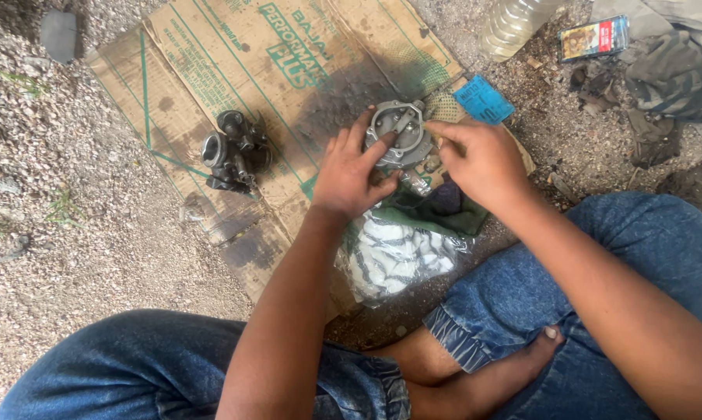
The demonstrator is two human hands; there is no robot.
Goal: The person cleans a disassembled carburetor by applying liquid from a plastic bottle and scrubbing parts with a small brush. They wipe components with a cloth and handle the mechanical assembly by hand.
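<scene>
1. Our left hand [349, 173] lay half open over a round grey metal part [398, 134], fingers spread, the forefinger pressed on its face and the thumb under its near edge.
2. Our right hand [481, 162] was loosely curled, its fingertips [436, 130] touching the right rim of the same part; we could not tell whether it pinched anything small.
3. The part sat on the oil-stained cardboard [288, 70], just above a dark green cloth [444, 210] and a clear plastic bag [393, 253].
4. A dark carburettor body [234, 152] rested well to the left on the cardboard.
5. A blue card [483, 99] lay just beyond our right hand, a plastic bottle [514, 23] farther off on the gravel.
</scene>
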